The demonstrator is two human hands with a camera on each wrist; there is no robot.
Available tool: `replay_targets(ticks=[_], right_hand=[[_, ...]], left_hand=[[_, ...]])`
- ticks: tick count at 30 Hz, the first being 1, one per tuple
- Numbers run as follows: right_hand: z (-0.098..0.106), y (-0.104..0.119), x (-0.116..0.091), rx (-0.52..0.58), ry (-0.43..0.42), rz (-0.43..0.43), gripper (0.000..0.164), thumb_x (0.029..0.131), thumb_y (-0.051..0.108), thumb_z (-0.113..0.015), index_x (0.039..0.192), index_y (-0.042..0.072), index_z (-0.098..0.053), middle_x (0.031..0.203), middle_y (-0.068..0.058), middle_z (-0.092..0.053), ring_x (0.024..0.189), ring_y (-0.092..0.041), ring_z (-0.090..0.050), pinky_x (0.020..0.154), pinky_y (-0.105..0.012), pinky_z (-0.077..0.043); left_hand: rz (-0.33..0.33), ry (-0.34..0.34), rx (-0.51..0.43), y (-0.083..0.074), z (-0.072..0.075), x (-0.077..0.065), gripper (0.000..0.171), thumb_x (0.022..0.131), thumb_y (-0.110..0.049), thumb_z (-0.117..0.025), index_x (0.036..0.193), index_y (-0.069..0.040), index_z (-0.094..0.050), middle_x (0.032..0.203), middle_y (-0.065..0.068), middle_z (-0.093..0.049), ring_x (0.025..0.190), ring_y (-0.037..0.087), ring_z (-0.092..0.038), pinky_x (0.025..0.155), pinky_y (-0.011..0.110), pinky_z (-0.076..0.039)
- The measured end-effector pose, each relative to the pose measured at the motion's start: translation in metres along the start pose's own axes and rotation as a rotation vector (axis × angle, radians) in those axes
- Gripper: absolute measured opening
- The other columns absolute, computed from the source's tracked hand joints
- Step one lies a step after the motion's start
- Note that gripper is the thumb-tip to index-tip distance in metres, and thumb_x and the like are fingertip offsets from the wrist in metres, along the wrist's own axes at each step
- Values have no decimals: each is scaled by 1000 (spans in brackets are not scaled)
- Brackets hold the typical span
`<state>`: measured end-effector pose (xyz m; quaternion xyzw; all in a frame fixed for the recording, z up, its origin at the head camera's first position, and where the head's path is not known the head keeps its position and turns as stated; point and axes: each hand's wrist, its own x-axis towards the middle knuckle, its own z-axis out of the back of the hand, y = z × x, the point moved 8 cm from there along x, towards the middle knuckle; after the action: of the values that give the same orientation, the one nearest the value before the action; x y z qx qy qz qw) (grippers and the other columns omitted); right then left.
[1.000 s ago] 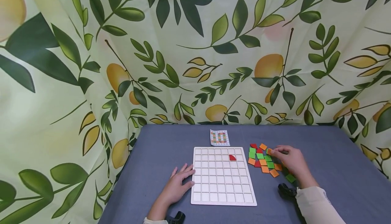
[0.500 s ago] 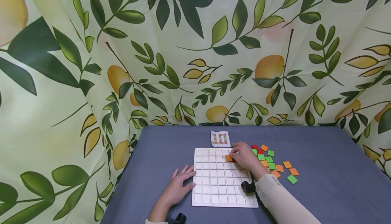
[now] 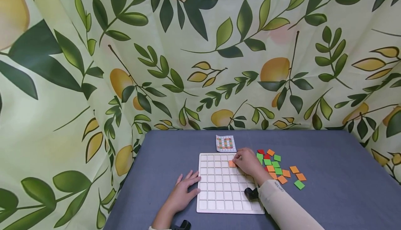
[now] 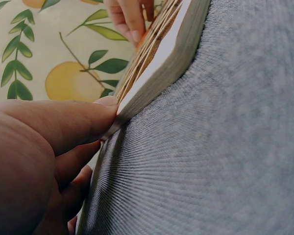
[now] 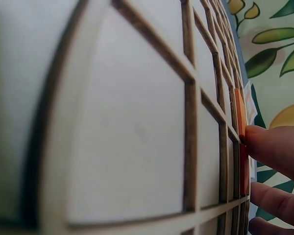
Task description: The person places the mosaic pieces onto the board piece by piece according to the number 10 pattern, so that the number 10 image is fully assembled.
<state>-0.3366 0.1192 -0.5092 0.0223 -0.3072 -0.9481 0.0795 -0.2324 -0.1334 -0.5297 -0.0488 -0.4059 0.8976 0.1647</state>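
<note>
A white grid board (image 3: 215,185) lies on the table. My left hand (image 3: 182,191) rests at its left edge, thumb and fingers touching the rim; in the left wrist view the thumb (image 4: 83,120) lies against the board's side. Over the upper right cells is my right hand (image 3: 249,162), its fingertips touching an orange square tile (image 3: 232,163) that lies flat on the grid. From the right wrist, the thumb (image 5: 272,147) meets the edge of that orange tile (image 5: 240,112), beside a red piece (image 5: 243,169). The right hand hides this red piece in the head view.
Loose green, orange and red tiles (image 3: 278,171) lie scattered right of the board. Behind it sits a small printed pattern card (image 3: 226,143). Dark wrist cameras are on both arms. A leaf-and-fruit cloth (image 3: 200,66) hangs behind the table.
My right hand has moved left from the loose tiles to the board, bringing an orange tile to the cell left of the red piece. The left hand stays at the board's edge.
</note>
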Motion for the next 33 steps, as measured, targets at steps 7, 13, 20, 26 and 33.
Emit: replay_targets(ticks=[7, 13, 20, 26, 33], right_hand=[[-1, 0, 0, -6, 9, -2, 12, 85, 19, -77, 75, 19, -72, 126, -19, -63, 125, -41, -49, 107, -59, -40], [-2, -4, 1, 24, 37, -26, 12, 85, 18, -76, 74, 19, -71, 131, -20, -59, 128, -44, -47, 107, -61, -40], [-4, -8, 2, 50, 77, -60, 9, 86, 17, -75, 78, 21, -72, 139, -20, -54, 134, -46, -39, 107, -64, -37], [0, -6, 0, 39, 94, -28, 4, 90, 18, -72, 87, 19, -74, 138, -20, -55, 132, -46, -43, 107, -63, -39], [35, -26, 7, 10, -12, 14, 17, 90, 9, -68, 105, 9, -75, 128, -21, -58, 124, -44, -49, 103, -62, -43]], left_hand=[[-14, -4, -6, -1, 0, 0, 42, 92, -23, -67, 132, -9, -63, 149, 5, -49, 145, 38, -32, 118, 67, -8], [-11, 2, -14, 0, 0, 0, 43, 92, -24, -67, 132, -9, -63, 150, 4, -49, 145, 38, -32, 118, 67, -8], [3, 1, -7, 2, 0, 1, 42, 93, -23, -67, 133, -10, -63, 151, 2, -48, 147, 35, -31, 120, 64, -7], [-13, -3, -15, 1, 0, 0, 43, 92, -24, -67, 132, -8, -63, 150, 5, -49, 146, 38, -32, 118, 66, -8], [-21, -8, -12, -2, 1, -1, 43, 92, -24, -68, 132, -8, -63, 149, 5, -49, 145, 38, -32, 118, 66, -8]])
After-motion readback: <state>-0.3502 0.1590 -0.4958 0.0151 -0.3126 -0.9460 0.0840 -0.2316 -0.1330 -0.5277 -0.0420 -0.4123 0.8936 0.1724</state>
